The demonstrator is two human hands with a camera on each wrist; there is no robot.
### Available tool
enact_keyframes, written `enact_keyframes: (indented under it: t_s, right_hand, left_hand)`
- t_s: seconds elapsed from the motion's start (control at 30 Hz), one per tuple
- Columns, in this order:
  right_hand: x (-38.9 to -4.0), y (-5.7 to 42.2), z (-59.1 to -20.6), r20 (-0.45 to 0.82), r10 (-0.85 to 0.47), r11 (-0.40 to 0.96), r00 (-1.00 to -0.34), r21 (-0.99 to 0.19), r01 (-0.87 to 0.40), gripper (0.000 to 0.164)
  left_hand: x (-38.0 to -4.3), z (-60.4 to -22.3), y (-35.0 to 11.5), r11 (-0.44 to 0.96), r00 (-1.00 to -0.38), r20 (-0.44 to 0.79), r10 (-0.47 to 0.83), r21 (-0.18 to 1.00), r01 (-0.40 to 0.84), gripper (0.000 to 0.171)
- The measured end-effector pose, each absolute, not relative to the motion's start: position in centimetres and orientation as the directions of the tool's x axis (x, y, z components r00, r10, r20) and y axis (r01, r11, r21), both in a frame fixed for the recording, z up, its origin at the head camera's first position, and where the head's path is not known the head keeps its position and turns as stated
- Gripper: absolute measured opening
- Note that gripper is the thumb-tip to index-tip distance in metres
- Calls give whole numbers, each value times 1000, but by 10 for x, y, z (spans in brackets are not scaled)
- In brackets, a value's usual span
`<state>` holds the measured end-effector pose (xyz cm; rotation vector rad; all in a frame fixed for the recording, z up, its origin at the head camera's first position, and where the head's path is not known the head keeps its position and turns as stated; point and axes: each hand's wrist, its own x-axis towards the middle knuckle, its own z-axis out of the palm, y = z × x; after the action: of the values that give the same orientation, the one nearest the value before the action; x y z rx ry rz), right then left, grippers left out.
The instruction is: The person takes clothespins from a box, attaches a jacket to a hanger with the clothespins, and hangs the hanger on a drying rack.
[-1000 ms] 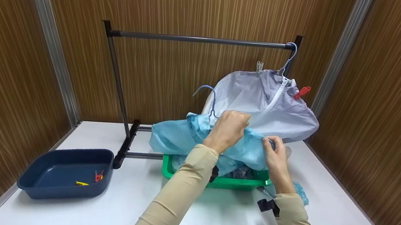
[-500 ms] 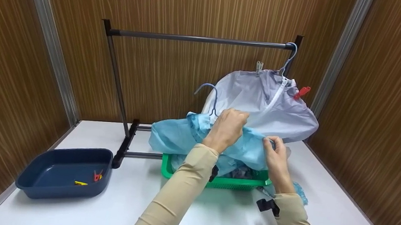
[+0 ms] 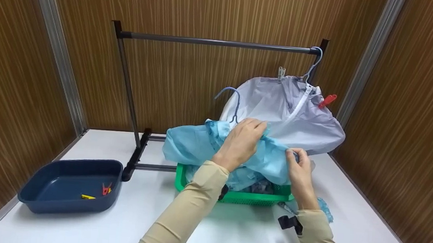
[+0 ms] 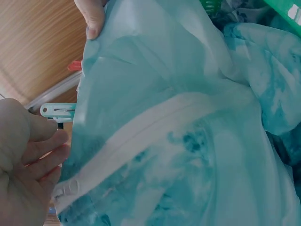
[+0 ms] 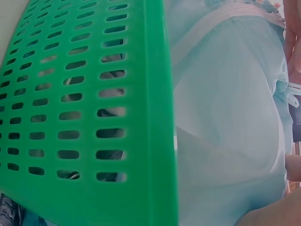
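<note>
A light blue garment with a white zipper is draped over the green basket. A blue hanger rises from its top, hook free in the air. A pale teal clothespin is clipped on the garment's upper edge. My left hand is beside this clothespin, fingers loosely bent, with the clothespin's handle end showing free of them in the left wrist view. My right hand pinches the garment's edge farther right between thumb and fingers.
Behind stands a dark metal rack. A pale lavender garment hangs at its right end, with a white clothespin and a red clothespin. At left, a navy tub contains several clothespins. Crumpled blue cloth lies right of the basket.
My left hand has shifted slightly left and its fingers have loosened, so the teal clothespin now shows beside them. The hanger hook has tilted a little right and up. My right hand keeps its pinch.
</note>
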<state>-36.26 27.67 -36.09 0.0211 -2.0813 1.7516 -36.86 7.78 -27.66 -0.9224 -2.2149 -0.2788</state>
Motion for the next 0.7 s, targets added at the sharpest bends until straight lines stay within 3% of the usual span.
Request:
enact_keyframes:
  t_s: [0.57,0.7]
  right_hand:
    - [-365,286,-361,273,281,195,-920,-955,-224,30]
    - [-366,286,-360,261,279,190,-924,-958,-214,31]
  left_hand:
    - [-356,-294,48,679,-372,802,468,-56,732,30]
    - [-356,-299,38,669,-374,814,445,-25,743,29]
